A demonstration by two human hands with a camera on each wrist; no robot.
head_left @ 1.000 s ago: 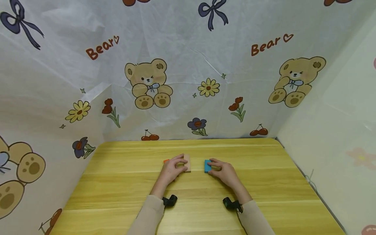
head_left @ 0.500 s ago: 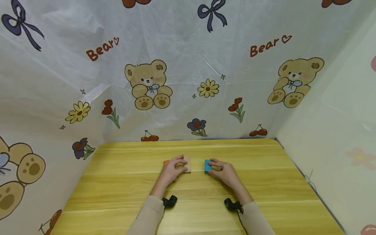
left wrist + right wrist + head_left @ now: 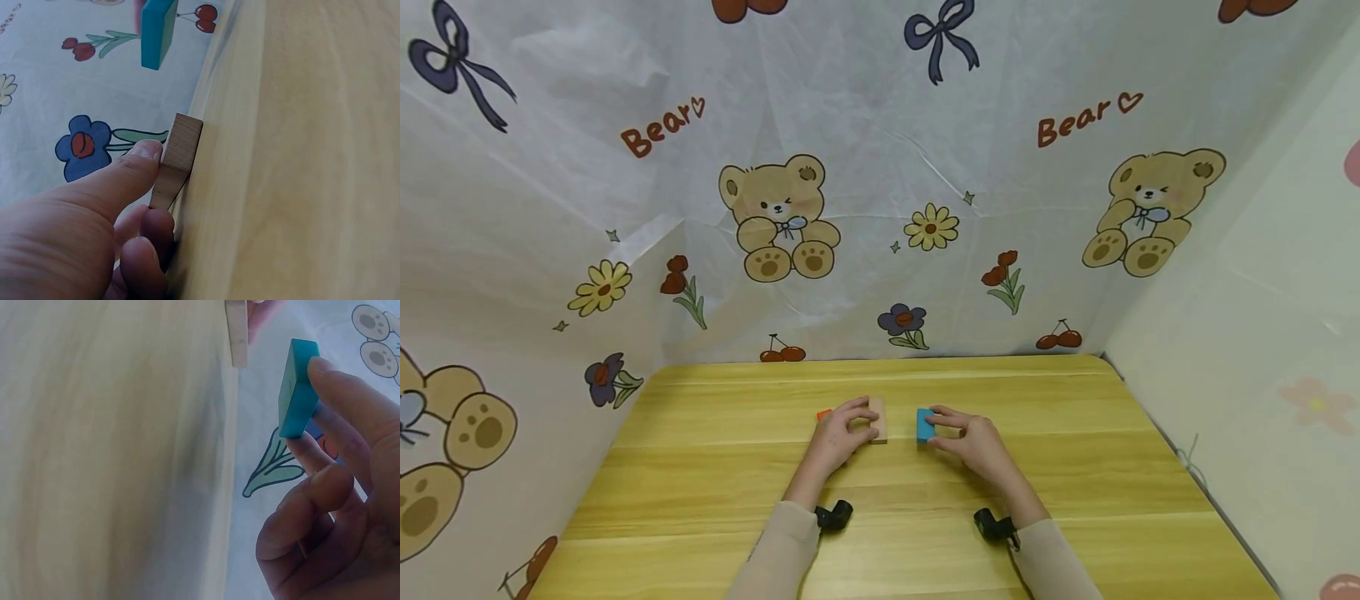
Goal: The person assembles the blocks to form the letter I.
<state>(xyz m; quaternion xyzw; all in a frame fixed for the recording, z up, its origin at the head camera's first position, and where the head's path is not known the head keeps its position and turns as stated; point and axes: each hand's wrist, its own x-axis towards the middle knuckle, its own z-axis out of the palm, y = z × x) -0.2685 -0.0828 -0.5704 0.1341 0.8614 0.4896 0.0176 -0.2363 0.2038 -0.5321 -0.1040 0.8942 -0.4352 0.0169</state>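
My left hand (image 3: 837, 435) pinches a plain wooden block (image 3: 879, 425) by its left side, thumb and fingertips at its edges. The block stands on the tabletop in the left wrist view. To its right, my right hand (image 3: 976, 440) pinches a blue block (image 3: 925, 426) between thumb and fingers. In the right wrist view the blue block (image 3: 300, 390) hangs clear of the table surface. A small gap separates the two blocks. An orange block (image 3: 823, 414) shows only in part behind my left hand.
Both hands work over the middle of a wood-grain table (image 3: 880, 546). A white cloth printed with bears and flowers (image 3: 865, 167) hangs behind its back edge. Each wrist carries a small black camera (image 3: 835, 516).
My right hand has moved the blue block slightly left, narrowing the gap to the wooden block. My left hand and the wooden block stay in place.
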